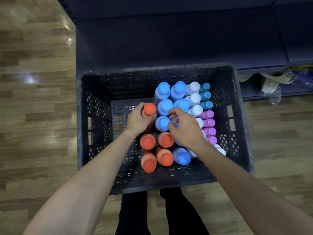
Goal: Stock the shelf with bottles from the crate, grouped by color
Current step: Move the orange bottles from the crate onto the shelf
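A dark perforated crate [94, 116] stands on the floor below me, holding upright bottles seen from above. My left hand [138, 120] grips an orange bottle [149, 109] raised a little above the rest. Several more orange bottles [156, 150] stand at the near left. Blue-capped bottles [166, 97] fill the middle. My right hand [184, 127] hovers over one blue cap [174, 123], fingers curled around it; whether they touch it is unclear. White bottles [194, 99], teal bottles [205, 95] and pink bottles [209, 123] line the right side.
The dark blue shelf [169, 39] lies beyond the crate, bare on top. A lower shelf level at the right holds bagged items [271, 82]. Wooden floor [33, 99] surrounds the crate. My legs [160, 214] stand at its near edge. The crate's left third holds no bottles.
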`<state>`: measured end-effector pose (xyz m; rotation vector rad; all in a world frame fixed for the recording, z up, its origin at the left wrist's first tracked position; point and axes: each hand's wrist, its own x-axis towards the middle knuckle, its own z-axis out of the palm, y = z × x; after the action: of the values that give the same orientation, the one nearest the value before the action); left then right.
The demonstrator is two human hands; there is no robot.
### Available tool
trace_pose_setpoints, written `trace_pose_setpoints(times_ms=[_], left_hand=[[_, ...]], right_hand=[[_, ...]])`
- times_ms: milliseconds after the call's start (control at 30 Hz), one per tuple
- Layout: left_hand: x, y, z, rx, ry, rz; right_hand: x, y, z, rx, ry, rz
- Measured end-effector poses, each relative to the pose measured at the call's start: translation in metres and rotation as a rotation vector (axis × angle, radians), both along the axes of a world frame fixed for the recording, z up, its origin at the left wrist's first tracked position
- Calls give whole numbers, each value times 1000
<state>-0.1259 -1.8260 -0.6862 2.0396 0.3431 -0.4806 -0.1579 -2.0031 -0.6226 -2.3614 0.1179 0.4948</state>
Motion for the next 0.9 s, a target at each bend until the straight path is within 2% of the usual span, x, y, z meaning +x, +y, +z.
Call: trace_pose_setpoints(times_ms=[367,733,900], left_hand=[[9,1,-27,-244,142,-58],[18,23,-46,79,112,-313],[24,31,-41,254,22,-320]], right_hand=[[9,-3,-19,12,-68,-61],[15,4,-28,16,-127,-90],[15,8,-23,-13,-141,-60]])
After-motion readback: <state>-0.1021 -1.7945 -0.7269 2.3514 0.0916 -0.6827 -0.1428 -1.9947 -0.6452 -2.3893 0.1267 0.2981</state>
